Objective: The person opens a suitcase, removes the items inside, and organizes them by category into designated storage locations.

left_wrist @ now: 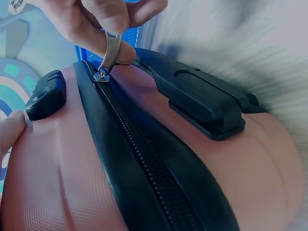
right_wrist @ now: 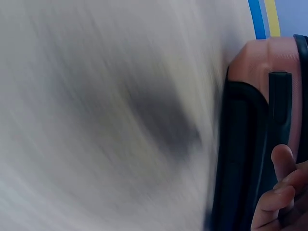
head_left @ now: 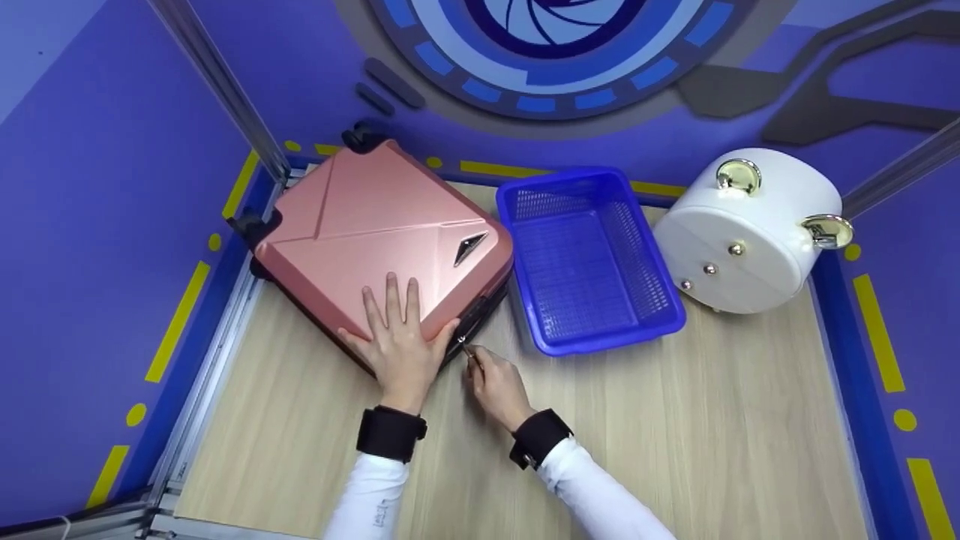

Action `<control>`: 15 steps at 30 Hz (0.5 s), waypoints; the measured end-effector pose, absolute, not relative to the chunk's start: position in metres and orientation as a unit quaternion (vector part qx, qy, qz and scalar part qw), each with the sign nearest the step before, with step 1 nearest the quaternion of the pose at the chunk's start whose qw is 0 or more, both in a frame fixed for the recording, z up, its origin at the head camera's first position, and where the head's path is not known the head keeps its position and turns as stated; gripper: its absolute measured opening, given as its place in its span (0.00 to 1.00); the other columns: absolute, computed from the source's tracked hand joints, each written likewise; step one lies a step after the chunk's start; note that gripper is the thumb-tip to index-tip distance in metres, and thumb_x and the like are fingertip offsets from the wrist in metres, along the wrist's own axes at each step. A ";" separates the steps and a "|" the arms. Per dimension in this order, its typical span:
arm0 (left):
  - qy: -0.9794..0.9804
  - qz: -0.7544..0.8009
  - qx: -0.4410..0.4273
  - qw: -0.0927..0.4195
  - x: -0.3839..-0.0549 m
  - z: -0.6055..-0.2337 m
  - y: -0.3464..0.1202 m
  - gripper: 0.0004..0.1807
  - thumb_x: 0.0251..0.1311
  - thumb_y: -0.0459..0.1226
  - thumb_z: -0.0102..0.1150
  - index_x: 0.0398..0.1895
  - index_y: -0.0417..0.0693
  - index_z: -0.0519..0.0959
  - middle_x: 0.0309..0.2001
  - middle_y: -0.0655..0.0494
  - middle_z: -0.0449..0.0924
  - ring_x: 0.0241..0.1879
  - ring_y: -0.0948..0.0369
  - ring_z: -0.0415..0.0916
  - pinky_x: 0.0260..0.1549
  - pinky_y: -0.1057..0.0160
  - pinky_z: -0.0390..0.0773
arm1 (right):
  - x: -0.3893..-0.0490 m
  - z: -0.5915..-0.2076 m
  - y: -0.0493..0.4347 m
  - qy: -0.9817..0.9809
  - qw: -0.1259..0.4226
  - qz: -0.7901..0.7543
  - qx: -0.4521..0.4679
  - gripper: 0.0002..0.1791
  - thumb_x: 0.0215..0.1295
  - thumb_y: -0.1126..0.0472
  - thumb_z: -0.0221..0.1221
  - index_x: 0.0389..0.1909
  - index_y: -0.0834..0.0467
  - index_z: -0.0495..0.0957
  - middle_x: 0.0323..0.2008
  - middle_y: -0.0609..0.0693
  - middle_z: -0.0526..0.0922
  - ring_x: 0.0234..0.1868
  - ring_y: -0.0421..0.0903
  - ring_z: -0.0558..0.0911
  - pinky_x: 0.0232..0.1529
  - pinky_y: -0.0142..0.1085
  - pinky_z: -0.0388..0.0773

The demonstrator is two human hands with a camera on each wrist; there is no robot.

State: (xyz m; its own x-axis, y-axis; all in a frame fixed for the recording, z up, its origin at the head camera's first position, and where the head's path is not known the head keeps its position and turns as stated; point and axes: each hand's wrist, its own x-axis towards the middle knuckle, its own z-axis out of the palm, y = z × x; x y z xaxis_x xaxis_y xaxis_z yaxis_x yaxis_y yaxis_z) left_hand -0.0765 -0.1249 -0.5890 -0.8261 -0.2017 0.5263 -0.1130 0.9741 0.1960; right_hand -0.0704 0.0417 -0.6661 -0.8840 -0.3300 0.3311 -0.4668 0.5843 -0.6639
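A pink hard-shell suitcase [head_left: 375, 206] lies flat at the left of the wooden floor, wheels toward the back left corner. My left hand [head_left: 400, 358] rests on its lid, fingers spread and straight. At the suitcase's near right edge, my right hand [head_left: 498, 384] pinches the metal zipper pull [left_wrist: 112, 50]. In the left wrist view the slider [left_wrist: 101, 75] sits on the black zipper [left_wrist: 127, 127], whose teeth look closed below it. A black carry handle [left_wrist: 204, 94] runs along one side of the zipper, and a small black fitting [left_wrist: 47, 95] is on the other.
A blue plastic basket [head_left: 534, 319] stands right of the suitcase, close to its corner. Farther right, a white round case [head_left: 780, 202] with gold-coloured rings and studs lies tilted near the wall. Purple panels [head_left: 150, 187] enclose the back and sides.
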 end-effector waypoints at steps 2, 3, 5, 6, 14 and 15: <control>-0.955 -0.083 0.077 0.273 -0.074 -0.588 -0.128 0.50 0.55 0.71 0.61 0.76 0.54 0.70 0.79 0.49 0.62 0.77 0.37 0.56 0.57 0.13 0.51 | -0.071 -0.668 0.041 -0.887 0.086 0.392 0.228 0.10 0.68 0.73 0.59 0.48 0.62 0.82 0.28 0.49 0.85 0.29 0.47 0.86 0.32 0.43 0.84; -0.957 -0.085 0.071 0.268 -0.073 -0.588 -0.129 0.50 0.56 0.70 0.61 0.76 0.53 0.70 0.79 0.48 0.61 0.77 0.37 0.55 0.57 0.13 0.51 | -0.071 -0.668 0.042 -0.887 0.087 0.390 0.230 0.10 0.68 0.73 0.60 0.48 0.62 0.82 0.29 0.49 0.86 0.29 0.48 0.86 0.32 0.43 0.84; -0.960 -0.090 0.049 0.261 -0.070 -0.587 -0.134 0.48 0.57 0.67 0.63 0.76 0.51 0.71 0.79 0.47 0.62 0.77 0.35 0.54 0.57 0.13 0.49 | -0.072 -0.669 0.042 -0.887 0.089 0.387 0.236 0.09 0.68 0.73 0.60 0.47 0.62 0.82 0.30 0.50 0.86 0.31 0.49 0.87 0.33 0.45 0.85; -0.962 -0.089 0.034 0.257 -0.068 -0.587 -0.137 0.47 0.58 0.66 0.64 0.76 0.50 0.71 0.79 0.46 0.62 0.77 0.34 0.54 0.58 0.13 0.49 | -0.073 -0.669 0.042 -0.887 0.090 0.386 0.238 0.09 0.68 0.72 0.60 0.47 0.62 0.82 0.30 0.50 0.86 0.32 0.49 0.87 0.34 0.45 0.85; -0.967 -0.074 -0.106 0.218 -0.061 -0.581 -0.184 0.49 0.54 0.67 0.64 0.77 0.56 0.70 0.79 0.49 0.63 0.77 0.38 0.56 0.64 0.17 0.48 | -0.076 -0.670 0.045 -0.883 0.089 0.390 0.244 0.10 0.69 0.71 0.61 0.49 0.62 0.82 0.33 0.51 0.88 0.33 0.48 0.88 0.35 0.45 0.86; -0.967 -0.077 -0.118 0.214 -0.061 -0.580 -0.190 0.51 0.51 0.69 0.65 0.77 0.56 0.69 0.79 0.50 0.63 0.77 0.39 0.56 0.64 0.18 0.48 | -0.076 -0.671 0.046 -0.884 0.089 0.388 0.246 0.10 0.69 0.71 0.61 0.49 0.62 0.82 0.34 0.52 0.88 0.33 0.49 0.88 0.35 0.45 0.86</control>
State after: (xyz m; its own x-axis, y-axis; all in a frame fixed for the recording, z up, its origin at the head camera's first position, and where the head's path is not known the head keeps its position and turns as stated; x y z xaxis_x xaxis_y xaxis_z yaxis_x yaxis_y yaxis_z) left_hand -0.0611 -0.1899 -0.5805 -0.8803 0.1958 0.4321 0.2621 0.9599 0.0990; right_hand -0.0764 0.0457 -0.6709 -0.8629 -0.3656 0.3488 -0.5042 0.5779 -0.6417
